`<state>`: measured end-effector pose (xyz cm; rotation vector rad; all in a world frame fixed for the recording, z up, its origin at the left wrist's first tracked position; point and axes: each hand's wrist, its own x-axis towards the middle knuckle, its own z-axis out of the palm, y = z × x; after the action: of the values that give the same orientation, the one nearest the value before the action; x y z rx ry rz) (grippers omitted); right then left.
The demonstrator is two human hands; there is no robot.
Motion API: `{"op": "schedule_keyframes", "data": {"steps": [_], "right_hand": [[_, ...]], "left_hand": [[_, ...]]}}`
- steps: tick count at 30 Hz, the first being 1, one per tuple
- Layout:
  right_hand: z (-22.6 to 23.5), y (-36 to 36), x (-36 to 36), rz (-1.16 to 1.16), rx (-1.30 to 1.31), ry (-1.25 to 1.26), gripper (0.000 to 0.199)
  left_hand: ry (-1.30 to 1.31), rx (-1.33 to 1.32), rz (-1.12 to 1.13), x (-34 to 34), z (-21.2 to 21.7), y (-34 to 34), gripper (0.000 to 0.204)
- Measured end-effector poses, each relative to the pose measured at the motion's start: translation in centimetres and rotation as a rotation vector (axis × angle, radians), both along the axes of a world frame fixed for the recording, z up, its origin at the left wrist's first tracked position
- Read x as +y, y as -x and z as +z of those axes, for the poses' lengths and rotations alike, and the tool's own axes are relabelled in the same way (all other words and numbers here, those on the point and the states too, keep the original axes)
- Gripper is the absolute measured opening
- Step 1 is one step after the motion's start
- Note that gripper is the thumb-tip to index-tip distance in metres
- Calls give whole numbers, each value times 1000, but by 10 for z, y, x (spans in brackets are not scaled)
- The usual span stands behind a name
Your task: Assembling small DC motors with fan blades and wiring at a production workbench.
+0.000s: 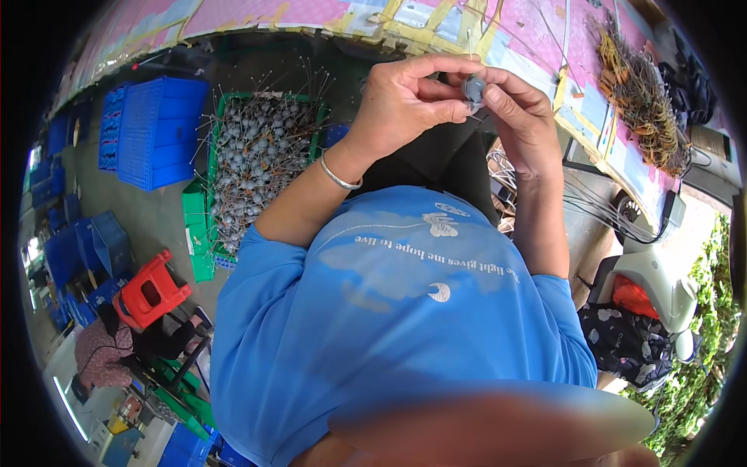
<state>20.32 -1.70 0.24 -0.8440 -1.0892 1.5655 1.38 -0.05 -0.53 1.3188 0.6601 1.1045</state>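
Note:
At the edge of the bench, my left hand (408, 97) and my right hand (521, 117) meet around a small round grey part (473, 87). A thin wire stands up from near it. The left thumb and fingers are closed at its left side, with a small clear piece at the thumb tip. My right thumb presses on the part from the other side, fingers curled behind it. A silver bangle (339, 173) circles my left wrist. To the left, a green crate (321, 124) is heaped with similar grey balls on thin wires (264, 152).
The taped pink bench top (257, 15) runs across the far side. Bundled wires with yellowish ends (642, 97) lie on it at right. Blue crates (163, 132) and a red plastic stool (152, 292) stand left. Another person (105, 354) is at lower left. Cables (591, 206) hang at right.

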Motion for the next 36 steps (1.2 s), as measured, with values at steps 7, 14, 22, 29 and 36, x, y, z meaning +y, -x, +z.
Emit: {"op": "schedule_keyframes", "data": {"steps": [7,14,22,29,36], "right_hand": [[-18,2,9,86,204,1,33],[-26,23,4,-117,270,38,25],[-19,9,0,-377,154,-37,14],[-13,2,-5,-87,-12,45,16],[-15,-101,16,-692,-827,-205,26]], "left_hand": [[-59,73,53,-3,-1,-5,49],[-14,102,189,-4,-5,-12,50],[-262,135,222,-11,-16,2,22],[-72,267,301,-30,4,24,21],[334,803,560,-72,9,181,28]]}}
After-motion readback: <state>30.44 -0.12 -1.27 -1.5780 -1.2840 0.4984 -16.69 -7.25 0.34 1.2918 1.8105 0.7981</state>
